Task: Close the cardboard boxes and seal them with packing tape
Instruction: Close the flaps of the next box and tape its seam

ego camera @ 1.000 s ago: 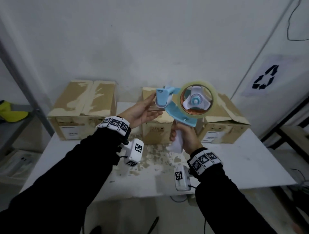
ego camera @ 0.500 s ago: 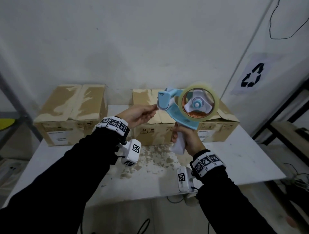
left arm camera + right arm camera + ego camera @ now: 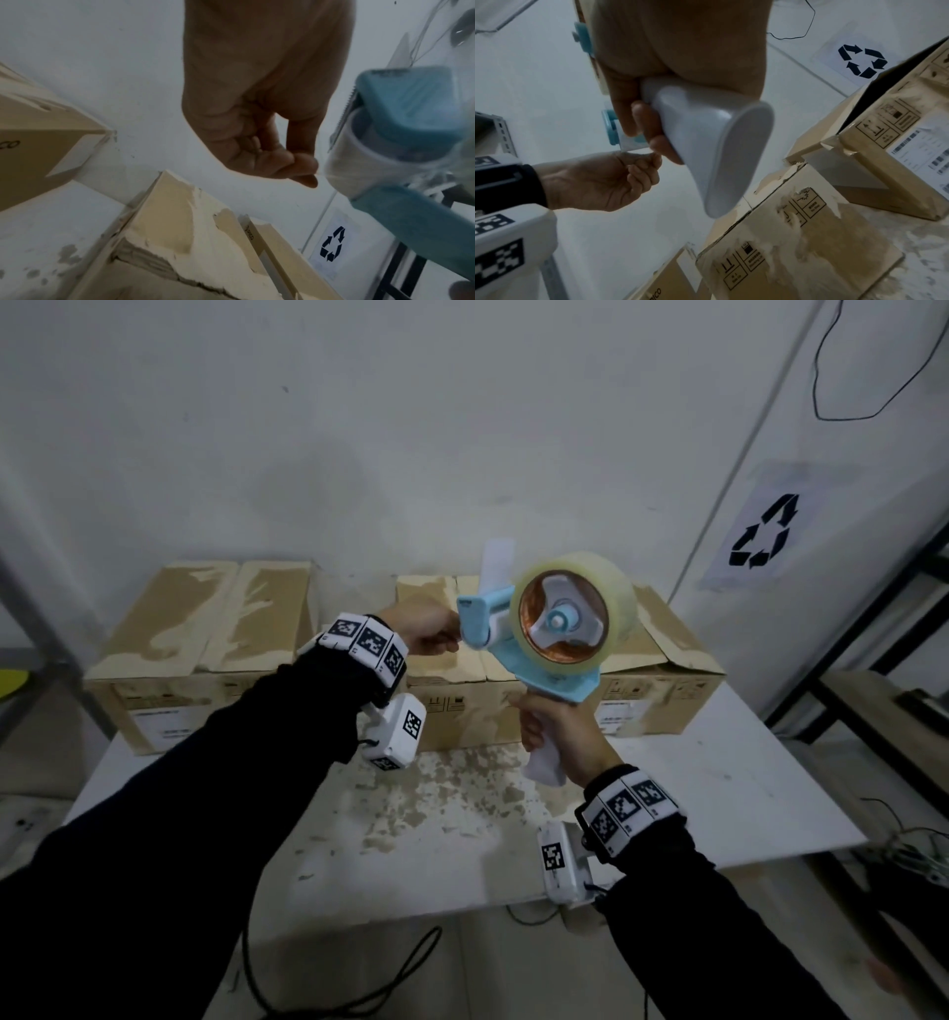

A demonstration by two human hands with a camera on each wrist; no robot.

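My right hand (image 3: 539, 731) grips the white handle (image 3: 706, 142) of a blue tape dispenser (image 3: 544, 670) and holds it upright above the table. A roll of clear tape (image 3: 562, 613) sits on it. At the dispenser's front roller (image 3: 354, 162), my left hand (image 3: 452, 636) pinches the tape end between thumb and forefinger (image 3: 306, 162). Three cardboard boxes stand at the back of the table: left box (image 3: 205, 649), middle box (image 3: 452, 706), right box (image 3: 667, 690). The right box's flap (image 3: 898, 67) stands partly raised in the right wrist view.
The white table (image 3: 719, 788) has torn paper scraps (image 3: 452, 793) stuck at its middle. Metal shelving stands at the left (image 3: 46, 629) and right (image 3: 873, 690). A recycling sign (image 3: 760, 531) hangs on the wall. Cables (image 3: 359, 983) lie below the table's front edge.
My left hand went from an open palm under the dispenser's front to a pinch on the tape end. The dispenser stayed raised in my right hand.
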